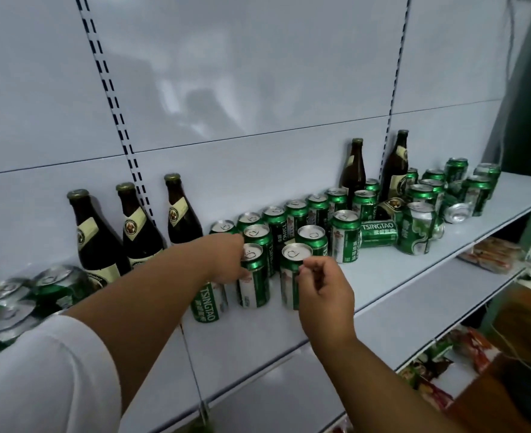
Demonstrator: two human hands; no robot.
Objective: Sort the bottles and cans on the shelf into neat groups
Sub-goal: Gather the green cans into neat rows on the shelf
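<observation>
Green Tsingtao cans and brown beer bottles stand on a pale blue shelf [414, 276]. My left hand [226, 260] grips an upright green can [255, 282] near the front. Beside it, my right hand [323, 289] pinches the top rim of a second upright can [289, 276]. A row of cans [295, 210] runs along the back wall. Three bottles [139, 232] stand at the left, two more bottles [355, 173] at the right. One can lies on its side [378, 234], with a fallen bottle [390, 206] behind it.
A jumbled can cluster [454, 185] sits at the far right, one of its cans lying on its side [454, 212]. More cans [48, 289] crowd the left end. Bare shelf lies in front of the cans. Snack packets [489, 254] fill the shelves below.
</observation>
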